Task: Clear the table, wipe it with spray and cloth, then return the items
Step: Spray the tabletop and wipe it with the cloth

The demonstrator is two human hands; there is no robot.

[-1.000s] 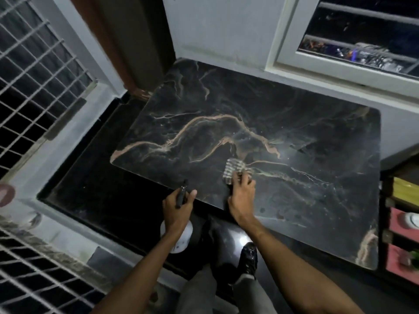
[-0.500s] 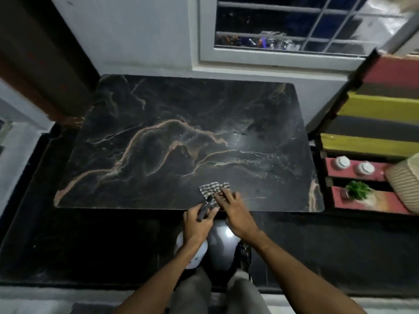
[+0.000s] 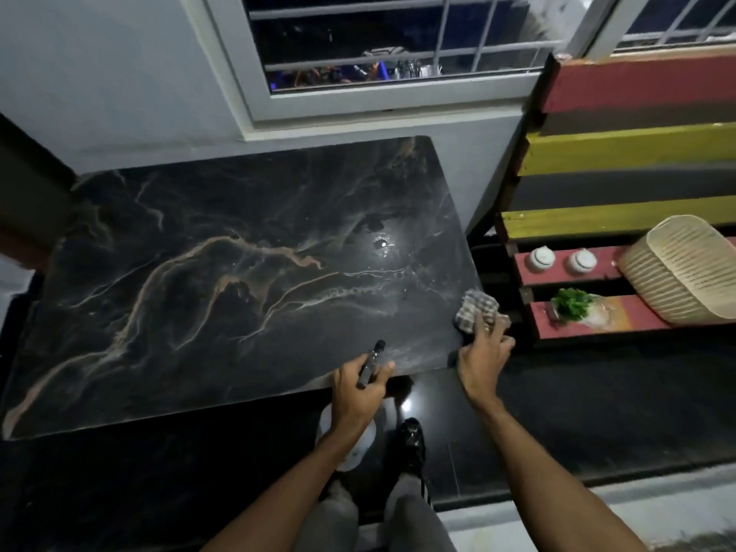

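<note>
The right hand (image 3: pixel 484 352) is working the checked cloth (image 3: pixel 476 308) at the near right corner of the table (image 3: pixel 239 253). Its fingers are spreading over the fabric and pressing it down rather than bunching it. Part of the cloth is hanging just past the right edge. The left hand (image 3: pixel 358 388) is waiting at the near edge, fingers and thumb wrapping the neck of the spray bottle (image 3: pixel 368 362), with the nozzle pointing out over the dark marble top.

By my reading this is the wiping stage. Nothing is sitting on the top, and wet beads are glinting under the light patch toward the far right.

To do this pass well, the palm should be staying flat so the whole cloth is dragging, not just the fingertips. The stroke wants to be running right off the corner, so moisture is being carried off and not heaped along the edge. Overlapping lanes from right to left should be picking up those beads. The bottle wants to be held clear of the wiped lane so it is not dripping onto it.

Off to the right, two small white jars (image 3: pixel 539 258), a little green plant (image 3: pixel 571 302) and a woven basket (image 3: pixel 685 268) are sitting on the painted pallet shelf (image 3: pixel 621 330), well clear of the cloth.
</note>
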